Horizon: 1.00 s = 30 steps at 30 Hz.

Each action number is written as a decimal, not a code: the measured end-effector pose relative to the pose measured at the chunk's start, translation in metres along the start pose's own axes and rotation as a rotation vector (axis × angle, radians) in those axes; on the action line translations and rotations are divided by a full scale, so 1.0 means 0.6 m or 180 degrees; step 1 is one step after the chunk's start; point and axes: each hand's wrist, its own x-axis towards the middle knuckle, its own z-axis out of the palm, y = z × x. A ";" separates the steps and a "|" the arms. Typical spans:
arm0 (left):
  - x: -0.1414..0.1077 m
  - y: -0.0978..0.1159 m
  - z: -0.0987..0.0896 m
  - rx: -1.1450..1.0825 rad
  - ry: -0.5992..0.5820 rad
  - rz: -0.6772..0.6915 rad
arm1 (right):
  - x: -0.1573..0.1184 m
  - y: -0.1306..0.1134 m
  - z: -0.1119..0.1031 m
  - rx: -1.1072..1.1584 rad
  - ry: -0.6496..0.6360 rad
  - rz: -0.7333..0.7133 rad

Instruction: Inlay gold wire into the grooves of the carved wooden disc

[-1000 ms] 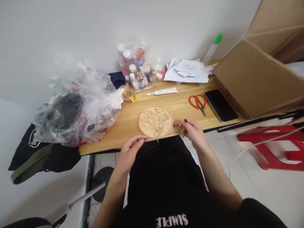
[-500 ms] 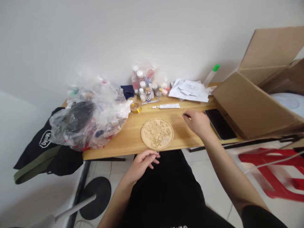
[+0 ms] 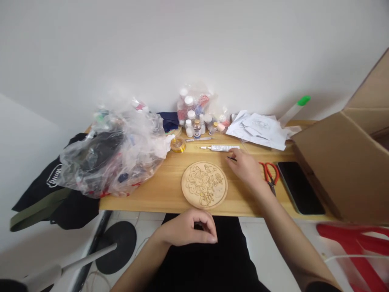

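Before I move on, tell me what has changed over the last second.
The right hand went from the board's right edge forward to the tube's right end, a dark slim thing in its grip; touch on the tube is unclear. The left hand left the board's near-left edge and now curls at its near side. Board, tube, pliers and phone stayed put.

Black bag [image 3: 36,186] — white "Mmlg", uncertain | tube [image 3: 223,148] — print too small | bottle [image 3: 197,130] label unreadable
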 end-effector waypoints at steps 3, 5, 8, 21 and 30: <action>0.009 0.016 -0.003 0.0166 -0.0056 0.0293 | 0.001 0.001 0.014 0.0149 0.0001 -0.0216; 0.013 0.020 -0.004 0.0173 0.0045 0.0379 | -0.001 0.002 0.023 0.0179 0.0004 -0.0283; 0.015 0.015 -0.004 -0.0152 0.0267 0.0478 | -0.005 0.005 0.035 0.0241 0.0037 -0.0334; 0.041 0.002 0.005 -0.3359 0.1242 0.1058 | -0.003 0.036 0.055 0.2276 0.0497 0.0126; 0.026 -0.013 -0.045 0.0743 0.2857 0.0928 | 0.001 0.035 0.048 0.2945 0.0538 0.0271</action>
